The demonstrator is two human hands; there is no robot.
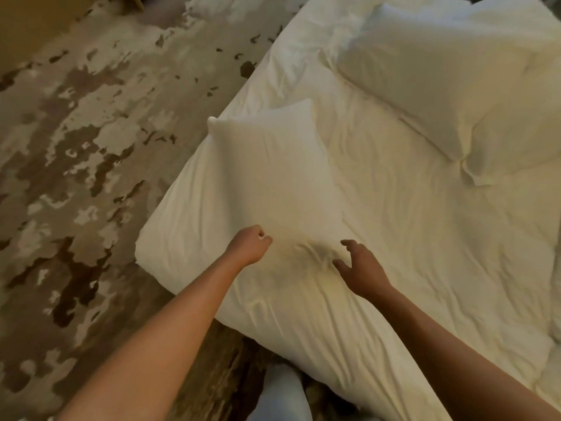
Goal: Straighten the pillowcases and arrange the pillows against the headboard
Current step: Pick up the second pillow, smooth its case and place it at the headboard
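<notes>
A: Where is the pillow we work on?

B: It lies flat on the bed, near the bed's corner, with one corner pointing away from us. Its near edge is right at our hands, and the cloth is wrinkled there.

A: What does our left hand do?

B: It is at the near edge of the pillow. Its fingers are curled in, like a fist. We think they pinch the cloth, but the picture is blurred, so we cannot tell if they really hold it.

A: And our right hand?

B: It is just beside the same edge, over the bunched cloth. Its fingers are spread and only a little bent, and the thumb points to the wrinkles. It grips nothing.

A: What other things are on the bed?

B: A second pillow lies well apart, at the far side. A third pillow lies partly under it, with its open end toward us. The sheet is creased everywhere.

A: And around the bed?

B: A carpet with brown and beige patches covers the floor at the left. Below, between our arms, we see a leg in light cloth.
</notes>
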